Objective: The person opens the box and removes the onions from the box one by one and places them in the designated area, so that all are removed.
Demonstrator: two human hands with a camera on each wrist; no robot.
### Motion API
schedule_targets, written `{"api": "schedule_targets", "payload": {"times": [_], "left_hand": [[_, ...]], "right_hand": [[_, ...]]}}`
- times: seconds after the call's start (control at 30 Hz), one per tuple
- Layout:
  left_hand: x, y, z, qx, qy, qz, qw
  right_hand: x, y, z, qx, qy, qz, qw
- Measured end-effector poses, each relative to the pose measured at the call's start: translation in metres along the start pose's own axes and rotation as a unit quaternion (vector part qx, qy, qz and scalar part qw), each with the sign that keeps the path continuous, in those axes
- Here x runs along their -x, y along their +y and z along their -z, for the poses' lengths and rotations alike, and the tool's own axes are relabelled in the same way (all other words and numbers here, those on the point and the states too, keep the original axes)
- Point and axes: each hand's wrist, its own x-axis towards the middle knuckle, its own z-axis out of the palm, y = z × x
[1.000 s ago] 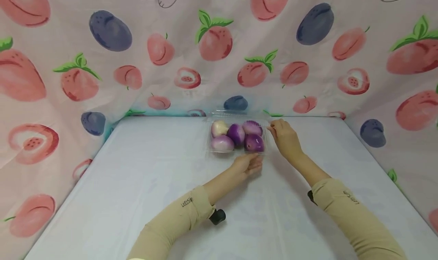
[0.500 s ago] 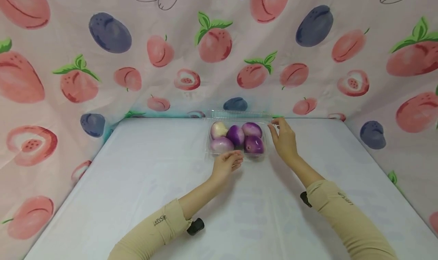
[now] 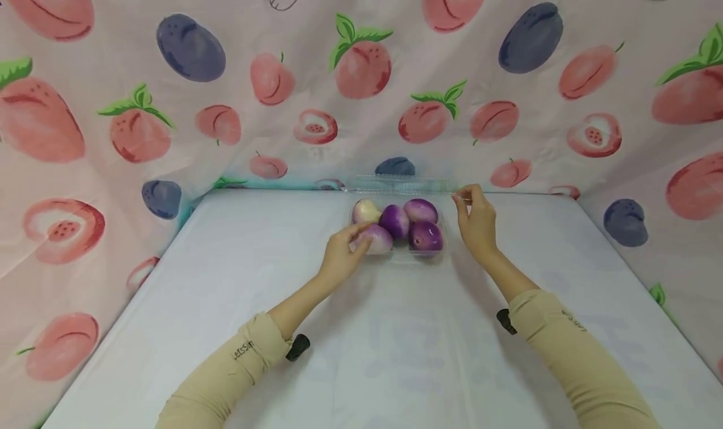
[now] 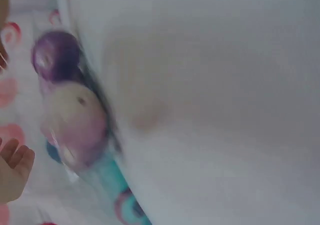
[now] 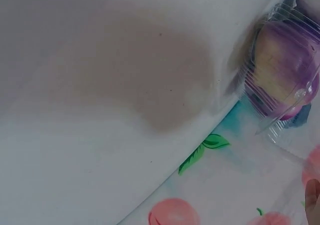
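Observation:
A clear plastic clamshell box point(image 3: 429, 253) stands near the back of the table with several purple onions point(image 3: 393, 222) in it. Its clear lid point(image 3: 401, 183) stands raised along the rear. My right hand point(image 3: 477, 222) pinches the lid's right corner between thumb and fingers. At the front left, my left hand point(image 3: 341, 256) is over the end of a pale purple onion point(image 3: 378, 239), thumb and fingers parted. Those fingers point(image 4: 15, 160) look loose in the left wrist view, apart from the blurred onions point(image 4: 77, 117). The right wrist view shows the box's ribbed side point(image 5: 265, 95).
A white cloth point(image 3: 395, 341) covers the table. Behind it and at both sides hangs a fruit-printed curtain point(image 3: 271, 78), which meets the table's back edge close behind the box. A black wrist camera point(image 3: 297, 347) sits under the left cuff.
My left hand has moved left along the box's front, up to the front-left onion. The lid has risen a little, with my right hand at its corner moving slightly up.

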Motion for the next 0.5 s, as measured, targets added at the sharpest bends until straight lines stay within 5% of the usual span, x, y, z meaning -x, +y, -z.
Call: {"api": "schedule_targets", "payload": {"times": [0.17, 0.3, 0.5], "left_hand": [[-0.010, -0.026, 0.017, -0.111, -0.048, 0.039, 0.9919], [-0.013, -0.039, 0.024, -0.175, -0.119, 0.077, 0.9744], [-0.017, -0.050, 0.019, -0.232, -0.191, 0.078, 0.9505]], "right_hand": [[-0.004, 0.001, 0.000, -0.001, 0.002, -0.011, 0.9999], [-0.006, 0.001, 0.000, -0.001, 0.003, -0.012, 0.9999], [-0.008, 0.003, -0.001, -0.036, -0.003, -0.039, 0.9986]]}}
